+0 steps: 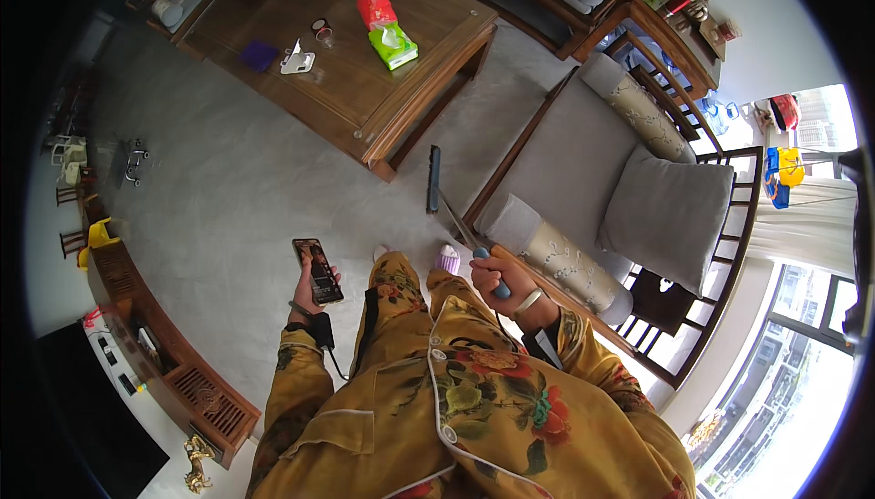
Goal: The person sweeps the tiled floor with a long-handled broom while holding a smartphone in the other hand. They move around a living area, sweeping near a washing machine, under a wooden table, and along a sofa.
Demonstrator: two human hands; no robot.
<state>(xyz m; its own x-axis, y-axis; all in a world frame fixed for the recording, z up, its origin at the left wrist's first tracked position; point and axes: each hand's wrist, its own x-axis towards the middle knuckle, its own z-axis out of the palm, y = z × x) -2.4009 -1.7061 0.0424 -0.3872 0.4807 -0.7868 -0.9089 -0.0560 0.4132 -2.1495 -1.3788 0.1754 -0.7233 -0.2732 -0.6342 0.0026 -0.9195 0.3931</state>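
Observation:
My left hand (307,290) is closed around a smartphone (318,272) with its lit screen facing up. In my right hand (504,285) is the blue handle of a long-handled broom or brush (434,180). Its metal-coloured shaft runs up and left to a narrow blue head with dark bristles, over the grey floor between the wooden coffee table (287,99) and the armchair. Both wrists carry a band and a dark strapped device. Below the brush head, a purple-and-white slipper (448,259) shows on one foot.
A wooden armchair with a grey seat cushion (567,150) stands close on the right. On the table lie a green tissue pack (393,44), a red packet (375,8), a white stand (297,61) and a purple item (258,55). A wooden TV cabinet (171,355) lines the left.

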